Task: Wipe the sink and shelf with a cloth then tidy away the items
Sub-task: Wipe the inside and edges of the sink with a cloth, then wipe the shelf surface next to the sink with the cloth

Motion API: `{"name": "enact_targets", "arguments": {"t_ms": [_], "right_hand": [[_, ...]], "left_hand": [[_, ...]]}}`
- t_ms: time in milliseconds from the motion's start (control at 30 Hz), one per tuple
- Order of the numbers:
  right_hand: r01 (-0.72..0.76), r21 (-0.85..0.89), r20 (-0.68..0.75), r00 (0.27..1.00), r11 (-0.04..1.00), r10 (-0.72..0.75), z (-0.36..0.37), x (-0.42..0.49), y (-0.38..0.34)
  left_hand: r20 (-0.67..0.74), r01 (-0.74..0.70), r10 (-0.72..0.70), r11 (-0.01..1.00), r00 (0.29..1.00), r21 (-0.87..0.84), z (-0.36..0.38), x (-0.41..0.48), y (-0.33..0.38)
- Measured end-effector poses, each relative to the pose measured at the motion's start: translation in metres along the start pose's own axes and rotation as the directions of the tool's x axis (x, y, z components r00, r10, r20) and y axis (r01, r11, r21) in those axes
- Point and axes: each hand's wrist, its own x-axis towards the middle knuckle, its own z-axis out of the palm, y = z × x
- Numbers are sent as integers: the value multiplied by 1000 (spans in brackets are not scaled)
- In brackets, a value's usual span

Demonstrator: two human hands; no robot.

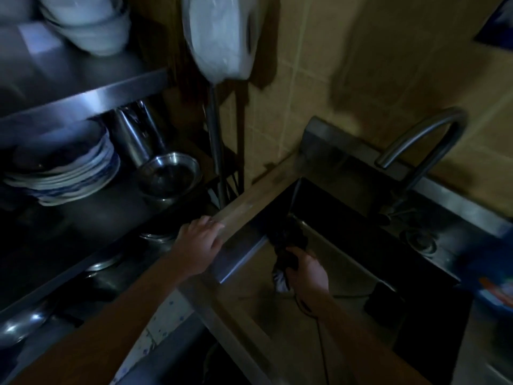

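The scene is dim. My right hand (306, 270) is down inside the steel sink (361, 245), shut on a dark bunched cloth (288, 240) that touches the sink's left inner wall. A pale bit of the cloth shows below my fingers. My left hand (198, 240) rests flat on the sink's left rim (244, 209), fingers spread, holding nothing. To the left stands the metal shelf (91, 98) with dishes on its levels.
A stack of plates (63, 173), a steel bowl (169, 173) and a steel jug (136, 137) sit on the shelf. White bowls (91, 23) are on the top level. A curved tap (424, 145) rises behind the sink. A bagged white item (222, 37) hangs on the tiled wall.
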Motion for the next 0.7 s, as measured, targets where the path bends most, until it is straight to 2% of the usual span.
{"name": "enact_targets", "arguments": {"t_ms": [300, 467, 700], "right_hand": [[171, -16, -146, 974, 985, -171, -64, 10, -50], [228, -78, -165, 957, 971, -238, -101, 21, -86], [376, -33, -131, 917, 926, -377, -156, 33, -134]], "left_hand": [[-70, 32, -30, 999, 997, 19, -77, 11, -5], [-147, 46, -34, 996, 988, 79, -119, 20, -11], [-240, 121, -97, 989, 966, 86, -179, 24, -28]]}}
